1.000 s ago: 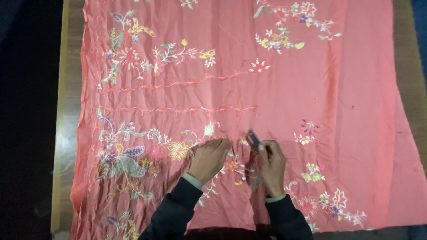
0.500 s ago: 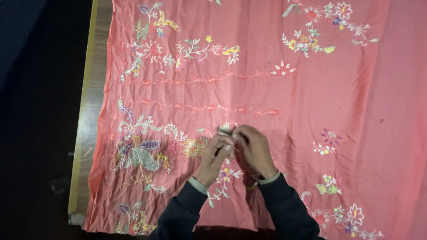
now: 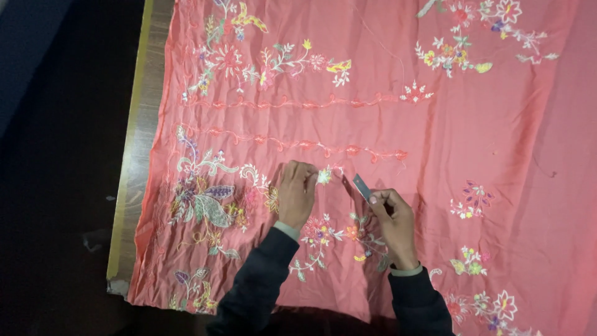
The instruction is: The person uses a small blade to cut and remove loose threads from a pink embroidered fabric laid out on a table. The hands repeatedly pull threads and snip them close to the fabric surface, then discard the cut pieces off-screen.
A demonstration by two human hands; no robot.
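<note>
Embroidered coral cloth (image 3: 398, 124) lay spread on the table (image 3: 140, 155), left hand (image 3: 296, 194) pinching a small flower motif (image 3: 324, 176), right hand's (image 3: 393, 218) grip clamped on a small blade (image 3: 361, 186) just beside it, thread trimming evidently in hand.

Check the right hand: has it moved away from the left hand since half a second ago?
Yes. The right hand with its small blade has drawn rightward from the left hand, which pinches the embroidered flower.

Flat coral-pink embroidered cloth (image 3: 497, 143) covers the wooden counter (image 3: 140, 143); open passage above and right of both hands; only a raised pinched fold (image 3: 336, 177) between them obstructs.
</note>
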